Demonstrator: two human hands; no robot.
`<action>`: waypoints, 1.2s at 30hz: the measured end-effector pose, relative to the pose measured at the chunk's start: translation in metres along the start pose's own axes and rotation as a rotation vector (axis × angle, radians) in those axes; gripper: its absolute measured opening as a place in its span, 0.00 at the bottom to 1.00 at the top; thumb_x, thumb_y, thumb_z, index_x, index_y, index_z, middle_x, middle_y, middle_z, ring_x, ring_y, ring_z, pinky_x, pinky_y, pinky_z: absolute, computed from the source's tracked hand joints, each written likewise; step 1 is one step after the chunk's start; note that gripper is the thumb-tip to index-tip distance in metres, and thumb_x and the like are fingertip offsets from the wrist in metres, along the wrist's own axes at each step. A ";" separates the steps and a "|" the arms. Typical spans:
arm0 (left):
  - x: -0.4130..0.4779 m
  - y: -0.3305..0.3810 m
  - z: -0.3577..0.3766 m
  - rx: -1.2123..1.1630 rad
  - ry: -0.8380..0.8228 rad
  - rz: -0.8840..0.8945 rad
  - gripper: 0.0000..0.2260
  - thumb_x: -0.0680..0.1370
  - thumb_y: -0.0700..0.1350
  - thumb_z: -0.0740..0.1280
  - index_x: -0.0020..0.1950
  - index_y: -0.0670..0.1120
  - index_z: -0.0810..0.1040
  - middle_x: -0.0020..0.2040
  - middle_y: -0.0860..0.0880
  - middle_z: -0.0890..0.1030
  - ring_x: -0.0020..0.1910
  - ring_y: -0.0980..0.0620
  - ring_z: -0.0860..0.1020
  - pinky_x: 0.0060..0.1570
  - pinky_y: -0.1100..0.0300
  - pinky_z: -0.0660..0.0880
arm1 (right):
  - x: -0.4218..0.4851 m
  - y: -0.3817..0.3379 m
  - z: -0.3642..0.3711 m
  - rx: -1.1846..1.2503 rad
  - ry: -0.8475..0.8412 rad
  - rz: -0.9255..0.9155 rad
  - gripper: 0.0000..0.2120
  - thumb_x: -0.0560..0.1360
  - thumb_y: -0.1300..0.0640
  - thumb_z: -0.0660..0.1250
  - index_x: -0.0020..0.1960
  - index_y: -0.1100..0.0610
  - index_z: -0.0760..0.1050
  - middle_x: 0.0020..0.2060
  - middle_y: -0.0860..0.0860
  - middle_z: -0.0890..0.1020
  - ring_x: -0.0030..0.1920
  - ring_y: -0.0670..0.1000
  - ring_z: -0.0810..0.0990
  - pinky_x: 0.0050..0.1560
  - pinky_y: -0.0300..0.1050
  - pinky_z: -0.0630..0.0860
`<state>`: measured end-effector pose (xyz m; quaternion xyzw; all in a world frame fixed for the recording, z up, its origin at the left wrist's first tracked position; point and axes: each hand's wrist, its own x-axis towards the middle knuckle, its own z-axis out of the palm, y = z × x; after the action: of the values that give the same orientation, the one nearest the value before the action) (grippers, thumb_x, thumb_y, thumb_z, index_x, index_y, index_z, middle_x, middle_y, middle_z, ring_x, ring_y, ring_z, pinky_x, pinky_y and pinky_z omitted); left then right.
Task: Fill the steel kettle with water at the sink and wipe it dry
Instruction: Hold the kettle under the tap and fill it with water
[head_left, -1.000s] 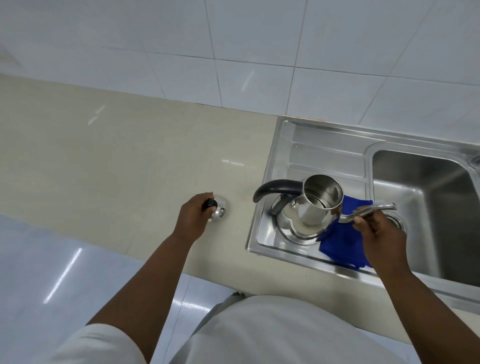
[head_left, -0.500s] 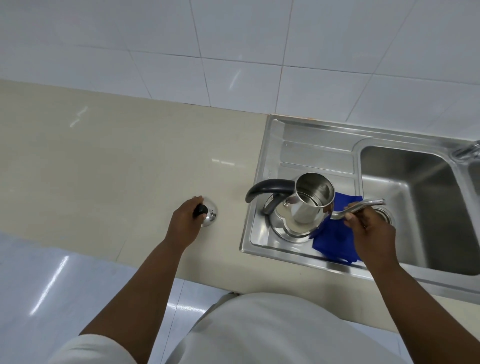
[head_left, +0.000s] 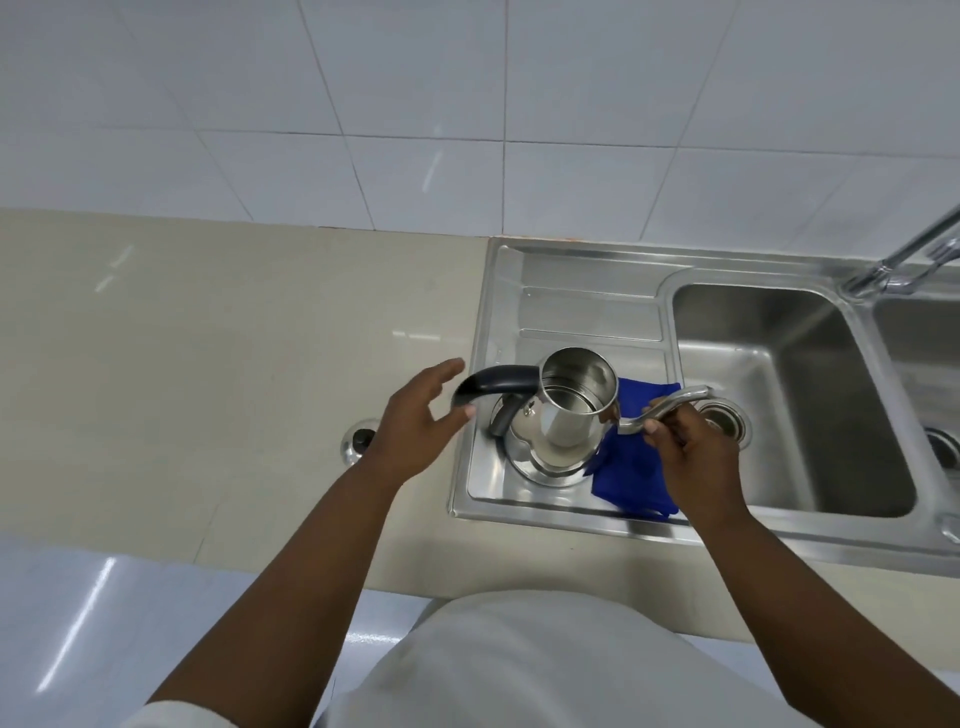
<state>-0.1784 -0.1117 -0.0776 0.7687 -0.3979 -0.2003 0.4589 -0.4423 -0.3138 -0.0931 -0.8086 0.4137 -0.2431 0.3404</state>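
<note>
The steel kettle (head_left: 563, 415) stands lidless on the sink's drainboard (head_left: 571, 306), its dark handle (head_left: 493, 392) pointing left and its curved spout (head_left: 670, 408) pointing right. My right hand (head_left: 685, 457) is closed around the spout. My left hand (head_left: 421, 421) hovers open just left of the handle, fingers spread, holding nothing. The kettle's lid (head_left: 358, 441), steel with a black knob, lies on the counter behind my left wrist. A blue cloth (head_left: 631, 467) lies on the drainboard under and right of the kettle.
The sink basin (head_left: 810, 415) with its drain lies right of the drainboard. A steel tap (head_left: 904, 260) reaches in from the upper right. A beige counter (head_left: 208, 364) stretches to the left, backed by a white tiled wall (head_left: 415, 104).
My left hand let go of the lid on the counter and moved right toward the kettle's handle, opening. My right hand stays on the spout.
</note>
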 end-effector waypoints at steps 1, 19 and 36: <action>0.003 0.004 0.004 0.011 -0.034 0.006 0.23 0.75 0.43 0.73 0.70 0.49 0.73 0.64 0.57 0.78 0.64 0.61 0.75 0.65 0.68 0.69 | 0.000 0.001 0.000 0.003 -0.002 0.004 0.05 0.78 0.60 0.69 0.53 0.56 0.80 0.44 0.52 0.85 0.45 0.51 0.82 0.51 0.47 0.77; 0.018 0.032 0.002 -0.179 -0.085 -0.167 0.19 0.74 0.35 0.72 0.52 0.60 0.79 0.52 0.52 0.83 0.56 0.51 0.81 0.61 0.59 0.75 | 0.011 -0.002 -0.013 0.229 -0.125 0.165 0.08 0.77 0.60 0.71 0.54 0.51 0.80 0.48 0.46 0.86 0.53 0.48 0.84 0.62 0.55 0.78; 0.055 0.138 0.121 -0.113 -0.069 -0.060 0.15 0.75 0.38 0.72 0.60 0.50 0.80 0.50 0.51 0.83 0.51 0.55 0.80 0.55 0.57 0.78 | 0.061 0.075 -0.152 0.373 -0.037 0.103 0.08 0.77 0.63 0.70 0.49 0.51 0.80 0.43 0.47 0.86 0.47 0.48 0.85 0.53 0.46 0.81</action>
<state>-0.2858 -0.2574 -0.0154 0.7457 -0.3784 -0.2625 0.4814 -0.5495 -0.4496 -0.0438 -0.7135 0.3961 -0.2829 0.5040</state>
